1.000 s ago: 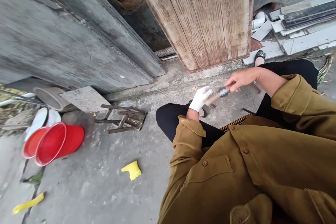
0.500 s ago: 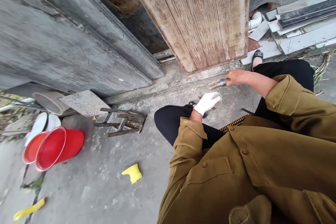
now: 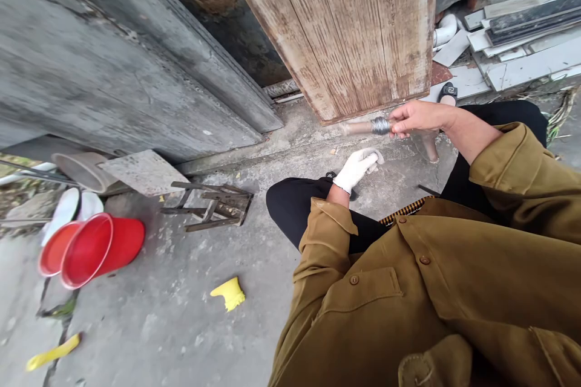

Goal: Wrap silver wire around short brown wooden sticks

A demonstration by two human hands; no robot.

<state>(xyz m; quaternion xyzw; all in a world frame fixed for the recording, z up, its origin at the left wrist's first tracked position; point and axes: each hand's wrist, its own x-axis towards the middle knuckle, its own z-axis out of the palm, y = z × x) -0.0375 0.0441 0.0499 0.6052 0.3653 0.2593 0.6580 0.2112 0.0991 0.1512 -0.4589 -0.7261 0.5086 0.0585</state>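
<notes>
My right hand (image 3: pixel 415 118), bare, is closed on a wooden stick with silver wire wound round it (image 3: pixel 380 126). The stick's far end points left and is smeared by motion. Below this hand shows a blurred brown rod-like piece (image 3: pixel 429 146); whether it belongs to the stick I cannot tell. My left hand (image 3: pixel 356 169), in a white glove, is held lower and to the left, apart from the stick. Its fingers are curled together, and whatever they hold is too small to make out.
A worn wooden panel (image 3: pixel 349 30) stands against the wall ahead. White boards (image 3: pixel 526 69) are stacked at right. On the left are a small wooden stool (image 3: pixel 213 208), red buckets (image 3: pixel 124 245), and a yellow boot-shaped piece (image 3: pixel 230 294) on the concrete.
My right hand has lifted the wire-wound stick slightly away, up toward the panel, and turned it. The brown piece beneath has come into view. My left hand has shifted only a little.
</notes>
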